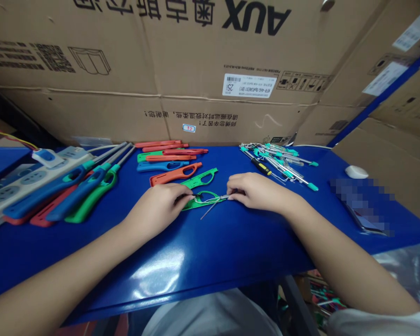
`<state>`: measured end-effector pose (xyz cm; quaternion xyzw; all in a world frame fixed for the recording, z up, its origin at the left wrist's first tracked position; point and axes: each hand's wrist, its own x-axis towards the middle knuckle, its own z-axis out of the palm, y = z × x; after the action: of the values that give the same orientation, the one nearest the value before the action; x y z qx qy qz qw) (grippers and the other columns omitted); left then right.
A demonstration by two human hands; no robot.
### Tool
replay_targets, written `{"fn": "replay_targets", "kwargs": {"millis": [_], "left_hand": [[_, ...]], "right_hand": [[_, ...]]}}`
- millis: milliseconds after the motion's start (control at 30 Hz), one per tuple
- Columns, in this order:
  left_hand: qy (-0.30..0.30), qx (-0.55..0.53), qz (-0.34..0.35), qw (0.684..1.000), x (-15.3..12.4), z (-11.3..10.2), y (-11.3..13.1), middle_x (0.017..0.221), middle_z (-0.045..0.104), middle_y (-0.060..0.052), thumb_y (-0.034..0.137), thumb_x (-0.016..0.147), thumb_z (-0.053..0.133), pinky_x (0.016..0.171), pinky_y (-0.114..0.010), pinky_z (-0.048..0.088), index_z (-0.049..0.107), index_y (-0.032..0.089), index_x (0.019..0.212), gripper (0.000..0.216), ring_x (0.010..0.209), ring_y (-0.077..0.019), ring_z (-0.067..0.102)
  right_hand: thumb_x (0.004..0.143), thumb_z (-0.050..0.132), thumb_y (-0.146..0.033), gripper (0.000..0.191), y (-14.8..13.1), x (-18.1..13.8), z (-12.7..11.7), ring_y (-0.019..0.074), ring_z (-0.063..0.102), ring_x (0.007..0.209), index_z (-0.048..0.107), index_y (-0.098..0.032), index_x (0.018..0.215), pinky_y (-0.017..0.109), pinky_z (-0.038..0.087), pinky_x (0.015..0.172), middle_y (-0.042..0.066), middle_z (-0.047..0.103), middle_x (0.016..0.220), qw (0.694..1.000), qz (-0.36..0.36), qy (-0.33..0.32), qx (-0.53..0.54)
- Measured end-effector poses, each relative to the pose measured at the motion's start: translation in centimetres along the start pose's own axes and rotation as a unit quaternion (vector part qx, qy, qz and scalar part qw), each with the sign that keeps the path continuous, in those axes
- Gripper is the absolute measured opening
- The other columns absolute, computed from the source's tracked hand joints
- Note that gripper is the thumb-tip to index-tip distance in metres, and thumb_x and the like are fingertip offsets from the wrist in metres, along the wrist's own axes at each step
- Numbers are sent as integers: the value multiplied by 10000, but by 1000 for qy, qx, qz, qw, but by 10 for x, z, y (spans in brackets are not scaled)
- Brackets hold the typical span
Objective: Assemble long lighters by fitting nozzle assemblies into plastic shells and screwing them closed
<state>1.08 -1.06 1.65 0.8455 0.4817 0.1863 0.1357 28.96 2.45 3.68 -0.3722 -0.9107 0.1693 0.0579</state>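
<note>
My left hand is closed in a pinch on a small black part with thin white wires running from it. My right hand pinches the end of a metal lighter tube, to which the wires lead. Between and beneath my fingers lies a green lighter handle half with a loop-shaped opening. A thin rod slants down toward me from the tube. Just beyond are another green handle half and an orange one. My fingers partly hide both held parts.
Finished-looking lighters lean on a white power strip at left. Red and blue handle pieces lie at the back. Right of them are a pile of metal tubes and a screwdriver. Cardboard walls the blue table.
</note>
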Motion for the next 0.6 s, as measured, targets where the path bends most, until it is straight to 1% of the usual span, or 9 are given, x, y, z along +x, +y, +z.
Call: {"fn": "replay_targets", "kwargs": {"millis": [133,300,467,533,600], "left_hand": [[-1,0,2,1000,0,1,-1,959,789,-45,358,998,510,728,-312,509,753,206,978,288,837,-233,731],[2,-3,6,1000,0,2,-2,967,789,-42,345,995,521,739,-309,505,758,197,1000,279,848,-229,729],[0,-4,-1,1000,1,3,-1,950,789,-33,332,990,533,729,-302,500,760,199,980,264,843,-222,728],[1,-6,-2,1000,1,3,-1,949,788,-32,330,988,538,734,-301,501,760,200,977,257,839,-219,728],[4,-5,1,1000,1,2,-1,953,789,-34,327,986,544,743,-302,503,759,200,978,250,844,-219,728]], "right_hand": [[888,666,-110,77,-1,0,1,152,578,762,650,-165,836,277,394,685,39,663,884,1000,0,3,10],[869,692,-81,112,1,1,2,118,558,692,639,-159,809,259,394,672,6,646,811,999,6,9,48],[865,710,-92,102,3,2,3,121,575,740,658,-156,804,244,399,666,20,665,864,998,5,10,67],[867,725,-124,96,3,1,4,118,573,728,657,-153,806,240,401,658,21,653,857,997,3,10,77],[882,736,-206,123,3,2,4,118,562,707,652,-153,811,243,401,652,20,635,834,996,-4,10,83]]}}
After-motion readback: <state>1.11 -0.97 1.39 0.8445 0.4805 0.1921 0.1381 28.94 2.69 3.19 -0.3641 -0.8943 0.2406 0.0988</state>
